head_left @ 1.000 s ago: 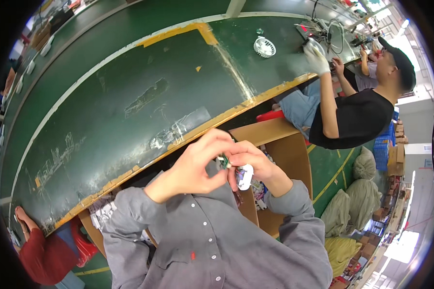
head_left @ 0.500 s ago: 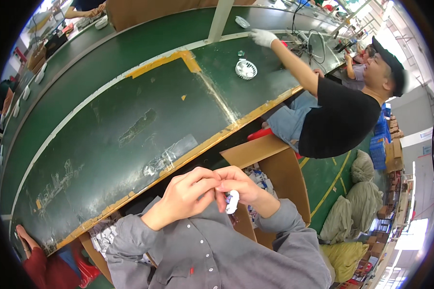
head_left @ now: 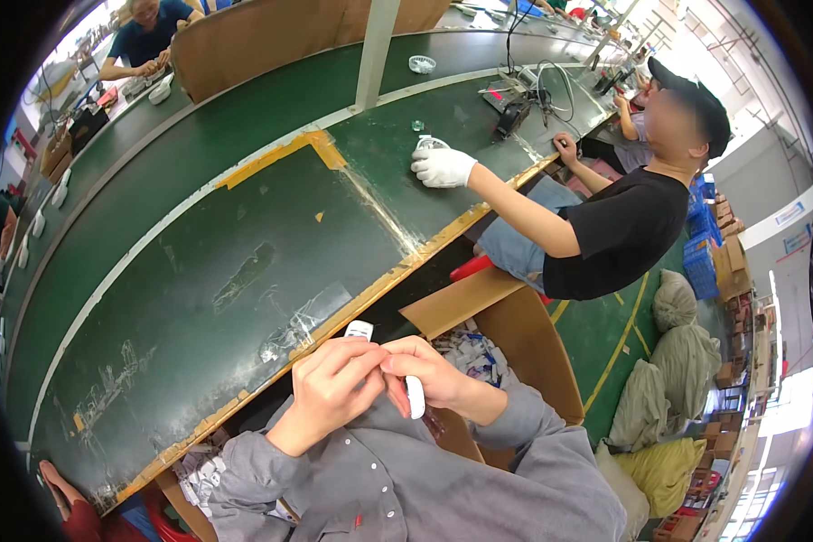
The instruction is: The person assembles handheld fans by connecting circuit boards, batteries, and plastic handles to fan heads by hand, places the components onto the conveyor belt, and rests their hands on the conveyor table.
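My left hand [head_left: 339, 378] and my right hand [head_left: 432, 372] meet in front of my chest, just off the table edge. Thumbs and fingertips of both are pinched together. A glossy white plastic piece [head_left: 415, 397] with a rounded end hangs below the fingers of my right hand. Another white part [head_left: 359, 330], with a dark slot, pokes out beyond the fingers of my left hand. Fingers cover the middle, so I cannot tell whether these two are joined. Something dark and reddish [head_left: 434, 425] shows beneath my right hand, too blurred to name.
The green worktable [head_left: 190, 361] has a worn wooden edge. A co-worker's white-gloved hand [head_left: 443, 168] is at a white fan-like part [head_left: 432, 143]. An open carton [head_left: 524, 339] holding small packets stands right of my hands. Another carton [head_left: 199, 479] sits lower left. Sacks [head_left: 668, 397] lie right.
The co-worker's gloved hand has come down onto the white fan-like part. Another white part now shows beyond my left fingers, and the one under my right hand is turned differently.
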{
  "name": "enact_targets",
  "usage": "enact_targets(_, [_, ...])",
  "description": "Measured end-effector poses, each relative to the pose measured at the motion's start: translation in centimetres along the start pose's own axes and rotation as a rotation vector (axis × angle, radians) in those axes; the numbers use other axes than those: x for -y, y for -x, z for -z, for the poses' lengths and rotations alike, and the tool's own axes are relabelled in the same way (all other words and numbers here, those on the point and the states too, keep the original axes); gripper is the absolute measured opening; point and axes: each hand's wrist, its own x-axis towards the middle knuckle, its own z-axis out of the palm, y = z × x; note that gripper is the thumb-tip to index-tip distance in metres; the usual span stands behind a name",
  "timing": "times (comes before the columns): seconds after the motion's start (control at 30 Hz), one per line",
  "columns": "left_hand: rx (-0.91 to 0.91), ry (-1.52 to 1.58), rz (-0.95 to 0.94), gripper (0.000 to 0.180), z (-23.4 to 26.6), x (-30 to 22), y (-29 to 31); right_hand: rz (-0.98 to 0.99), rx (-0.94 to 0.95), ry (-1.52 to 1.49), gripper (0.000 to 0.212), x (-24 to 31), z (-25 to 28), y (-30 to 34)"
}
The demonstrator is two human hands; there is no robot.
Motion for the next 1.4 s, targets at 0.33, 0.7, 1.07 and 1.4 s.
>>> enact_targets(0.33, [-0.182, 0.634, 0.519, 0.008, 1.2, 0.3, 1.0, 0.110, 0.050, -0.203, 0.031, -0.7, -0.1, 2.4])
enact_targets(0.7, [0.151, 0.861, 0.511, 0.016, 0.3, -0.3, 0.2, 0.070, -0.038, -0.243, 0.025, -2.6, 1.3, 2.9])
enact_targets(1.07, [-0.153, 1.491, 0.684, 0.019, -1.8, 1.7, -3.4, -0.619, -0.916, 1.539, 0.050, -11.9, 20.4, 18.3])
enact_targets(1.4, [-0.396, 2.030, 0.766, 0.021, -5.2, 3.4, -8.1, 0.743, -0.616, 0.822, 0.064, -2.1, 5.0, -2.3])
